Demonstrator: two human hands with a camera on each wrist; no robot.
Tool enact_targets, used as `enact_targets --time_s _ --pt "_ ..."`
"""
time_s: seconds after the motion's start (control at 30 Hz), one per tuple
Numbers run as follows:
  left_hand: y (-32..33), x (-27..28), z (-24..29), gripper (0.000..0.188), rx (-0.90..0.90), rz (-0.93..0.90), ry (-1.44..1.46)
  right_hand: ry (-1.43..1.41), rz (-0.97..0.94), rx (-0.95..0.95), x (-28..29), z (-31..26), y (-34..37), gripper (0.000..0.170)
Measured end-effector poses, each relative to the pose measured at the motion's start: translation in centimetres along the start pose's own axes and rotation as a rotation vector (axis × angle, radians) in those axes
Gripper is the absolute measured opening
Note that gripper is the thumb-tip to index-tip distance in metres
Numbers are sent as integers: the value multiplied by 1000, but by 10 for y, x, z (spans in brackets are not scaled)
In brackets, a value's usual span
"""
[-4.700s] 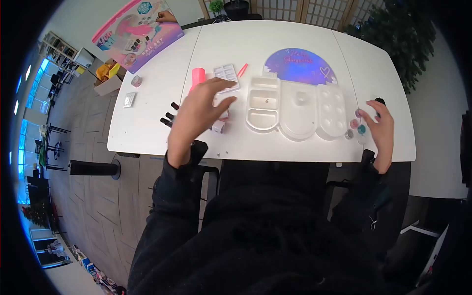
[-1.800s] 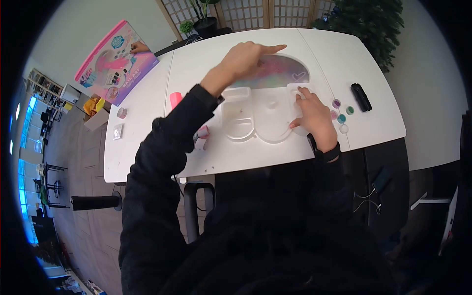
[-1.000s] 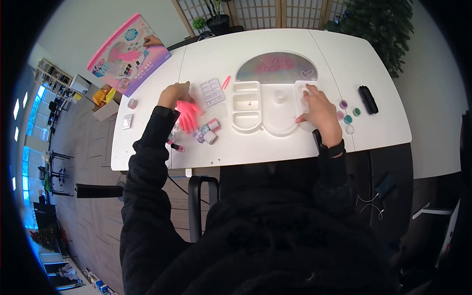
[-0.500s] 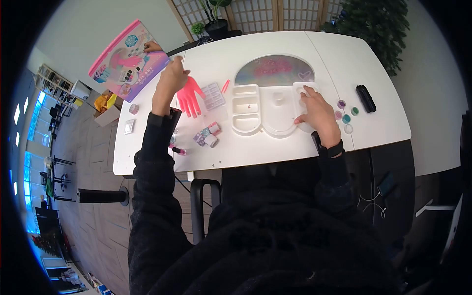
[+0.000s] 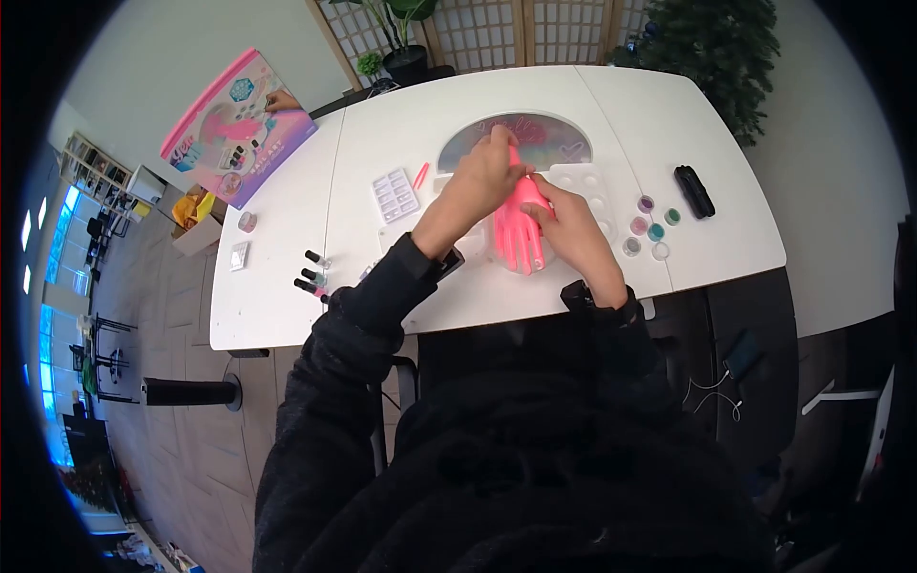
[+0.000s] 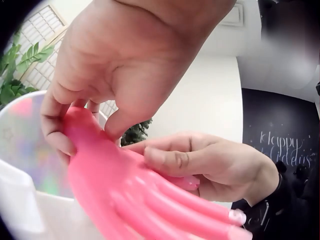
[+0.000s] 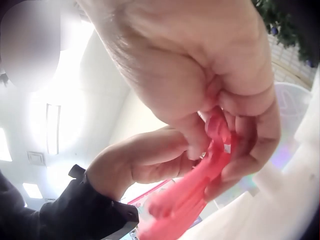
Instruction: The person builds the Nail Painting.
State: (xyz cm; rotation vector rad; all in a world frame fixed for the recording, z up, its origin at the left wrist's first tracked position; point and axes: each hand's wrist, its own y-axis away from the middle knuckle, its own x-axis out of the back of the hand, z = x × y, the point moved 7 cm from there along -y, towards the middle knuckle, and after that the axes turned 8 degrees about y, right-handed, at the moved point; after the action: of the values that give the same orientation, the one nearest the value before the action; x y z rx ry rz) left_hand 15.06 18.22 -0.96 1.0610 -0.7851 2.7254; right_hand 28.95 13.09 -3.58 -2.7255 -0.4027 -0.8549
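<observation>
A pink model hand (image 5: 517,232) is held above the white tray (image 5: 578,178), its fingers pointing toward the person. My left hand (image 5: 480,175) grips its wrist end from above; in the left wrist view that hand (image 6: 120,65) has its fingers and thumb around the narrow end of the model hand (image 6: 115,175). My right hand (image 5: 573,229) holds the side of it near the thumb, as the right hand (image 6: 215,167) also shows in the left wrist view. In the right wrist view both hands meet on the pink piece (image 7: 182,195). White tips show on some model fingers.
Behind the tray stands a shiny half-round panel (image 5: 564,141). To the left are a nail tray (image 5: 395,195), pink tweezers (image 5: 421,176), small polish bottles (image 5: 312,277) and a printed box (image 5: 239,129). On the right lie several glitter pots (image 5: 655,232) and a black case (image 5: 694,192).
The pink model hand has moved from the table's left part to over the tray, carried in my left hand. My right hand has left the tray's right part and now holds the model hand too.
</observation>
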Motion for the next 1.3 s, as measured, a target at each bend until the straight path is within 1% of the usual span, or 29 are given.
enact_targets --time_s 0.03,0.07,0.1,0.13,0.17,0.23,0.27,0.33,0.37,0.43,0.57,0.63,0.67,0.73,0.87,0.93,0.97,1.0,1.03,1.17,1.23,1.27,1.3 --pt "-1 0 0 46 -18 45 40 51 -22 -69 2 6 -1 48" --pt "-1 0 1 46 -22 44 41 52 -19 -70 -3 19 -5 48" --pt "2 1 -2 49 11 29 -6 -24 91 -23 -7 39 -11 43" --pt "3 2 -4 52 43 14 -55 -100 201 23 -2 38 -12 39" --pt "4 5 -3 52 42 10 -54 -101 203 20 -2 40 -12 39" --pt "9 -4 -24 56 364 -175 88 -104 215 -40 0 44 -12 31" --pt "10 -6 -30 56 365 -176 89 -105 215 -41 -1 46 -14 31" --pt "16 -14 -45 57 476 -153 414 -192 139 -105 -12 58 -18 25" --pt "17 -15 -47 57 480 -154 414 -193 137 -107 -14 60 -20 25" --pt "18 -15 -49 52 497 -99 544 -29 208 22 -10 51 -21 24" --pt "17 -11 -49 50 476 -76 523 40 198 62 -3 33 -21 24" --pt "18 -13 -50 51 502 -145 451 254 113 100 -2 19 -20 24" --pt "18 -12 -49 51 504 -143 451 254 110 102 -2 19 -21 24" --pt "20 -13 -48 51 525 -131 505 219 63 63 -4 22 -22 29" --pt "22 -15 -46 51 548 -137 536 219 37 51 -7 17 -19 32" --pt "21 -15 -41 47 510 -114 578 221 -30 -50 -10 24 -19 34" --pt "22 -15 -38 47 510 -115 578 221 -30 -51 -11 31 -20 34" --pt "22 -15 -35 47 496 -112 581 309 -41 2 -15 41 -23 38" --pt "23 -15 -33 47 486 -111 583 395 -54 53 -17 37 -24 42" --pt "21 -19 -40 49 518 -134 535 344 -84 4 -16 36 -25 39" --pt "20 -19 -43 50 501 -92 535 337 -106 -38 -18 33 -25 32" --pt "21 -21 -47 50 502 -93 534 335 -106 -38 -17 26 -24 32" --pt "22 -23 -50 48 483 -64 541 346 -111 -84 -15 22 -21 34"
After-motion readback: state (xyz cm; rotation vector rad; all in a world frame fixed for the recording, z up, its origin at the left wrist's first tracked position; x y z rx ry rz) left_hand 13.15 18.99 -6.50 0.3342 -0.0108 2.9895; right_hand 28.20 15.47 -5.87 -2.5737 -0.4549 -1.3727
